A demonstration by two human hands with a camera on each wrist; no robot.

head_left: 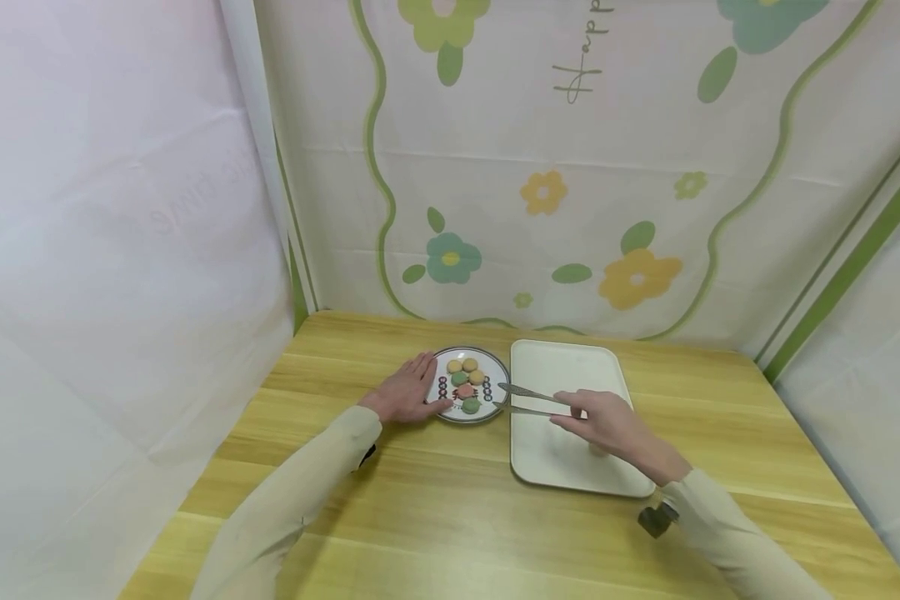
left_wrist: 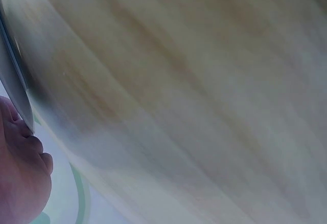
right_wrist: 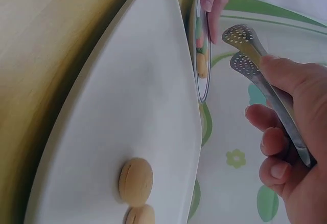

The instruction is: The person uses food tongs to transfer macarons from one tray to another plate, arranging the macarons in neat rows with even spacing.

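Note:
My left hand [head_left: 408, 393] rests at the left rim of a round patterned plate [head_left: 491, 368], fingers stretched along it and thumb over the near edge. On the plate lie several yellow macarons [head_left: 470, 365], a pink macaron [head_left: 465, 391] and green macarons [head_left: 471, 406]. With my right hand [head_left: 607, 421] I hold metal tongs [head_left: 528, 392] over the white tray [head_left: 555, 367]. Their perforated tips stand apart by the plate's right rim, with nothing between them. Two tan macarons, one whole [right_wrist: 136, 181] and one cut off by the frame [right_wrist: 141, 216], lie on the tray.
The plate and tray stand side by side on a wooden table [head_left: 420, 517]. Behind it hangs a white curtain with flower prints [head_left: 495, 208]. White sheets [head_left: 120, 292] flank the table on both sides.

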